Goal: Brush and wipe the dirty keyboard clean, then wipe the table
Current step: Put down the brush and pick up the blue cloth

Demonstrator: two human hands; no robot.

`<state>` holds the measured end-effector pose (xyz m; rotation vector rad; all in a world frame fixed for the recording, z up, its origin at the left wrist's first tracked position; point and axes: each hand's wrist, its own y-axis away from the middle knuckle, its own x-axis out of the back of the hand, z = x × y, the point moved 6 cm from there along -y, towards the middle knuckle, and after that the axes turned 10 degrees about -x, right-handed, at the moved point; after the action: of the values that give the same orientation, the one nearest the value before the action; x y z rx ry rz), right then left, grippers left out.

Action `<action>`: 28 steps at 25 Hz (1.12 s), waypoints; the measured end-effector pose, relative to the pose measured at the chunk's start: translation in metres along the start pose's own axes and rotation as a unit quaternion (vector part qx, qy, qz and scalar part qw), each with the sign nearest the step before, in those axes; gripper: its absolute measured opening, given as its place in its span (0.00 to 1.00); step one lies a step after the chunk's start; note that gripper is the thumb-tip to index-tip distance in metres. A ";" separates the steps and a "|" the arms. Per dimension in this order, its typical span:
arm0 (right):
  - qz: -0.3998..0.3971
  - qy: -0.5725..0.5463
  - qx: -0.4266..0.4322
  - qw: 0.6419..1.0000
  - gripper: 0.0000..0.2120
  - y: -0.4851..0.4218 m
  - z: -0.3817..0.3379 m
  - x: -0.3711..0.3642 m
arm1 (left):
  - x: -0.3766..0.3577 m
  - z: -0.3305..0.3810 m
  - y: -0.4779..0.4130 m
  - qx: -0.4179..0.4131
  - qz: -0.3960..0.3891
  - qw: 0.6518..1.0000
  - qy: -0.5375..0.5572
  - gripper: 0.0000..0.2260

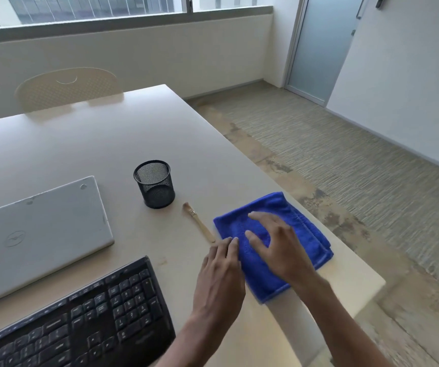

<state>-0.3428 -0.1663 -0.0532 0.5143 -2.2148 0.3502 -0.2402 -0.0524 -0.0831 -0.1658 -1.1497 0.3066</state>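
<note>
A folded blue cloth (303,234) lies near the right edge of the beige table (107,144). My right hand (276,245) hovers over or rests on the cloth with fingers spread and straight. My left hand (221,271) reaches the cloth's left edge, fingertips touching it; whether they pinch it is unclear. A small wooden brush (198,222) lies just left of the cloth, bristles pointing away from me. The black keyboard (81,313) sits at the lower left, near the front edge.
A black mesh pen cup (155,185) stands behind the brush. A closed white laptop (41,229) lies left of it, above the keyboard. A cream chair (67,87) is tucked in at the far side. The table's right edge drops to carpeted floor.
</note>
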 end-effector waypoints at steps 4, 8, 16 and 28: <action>-0.088 0.092 0.029 0.991 0.35 0.042 0.010 -0.034 | -0.007 -0.004 -0.003 -0.023 -0.015 1.000 0.011 0.30; -0.020 0.166 0.007 0.986 0.31 0.066 0.020 -0.048 | 0.002 -0.005 -0.005 0.000 -0.019 0.996 0.086 0.30; 0.046 -0.186 -0.176 0.966 0.18 0.094 -0.003 0.005 | 0.007 0.013 0.028 0.233 0.068 0.876 0.417 0.21; -0.098 -0.227 -0.060 0.967 0.22 0.144 -0.185 -0.044 | 0.090 -0.024 0.103 0.295 0.235 0.597 0.708 0.27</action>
<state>-0.2624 0.0474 0.0177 0.8038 -2.5738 -0.0122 -0.2002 0.0748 -0.0442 -0.0686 0.6759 0.8049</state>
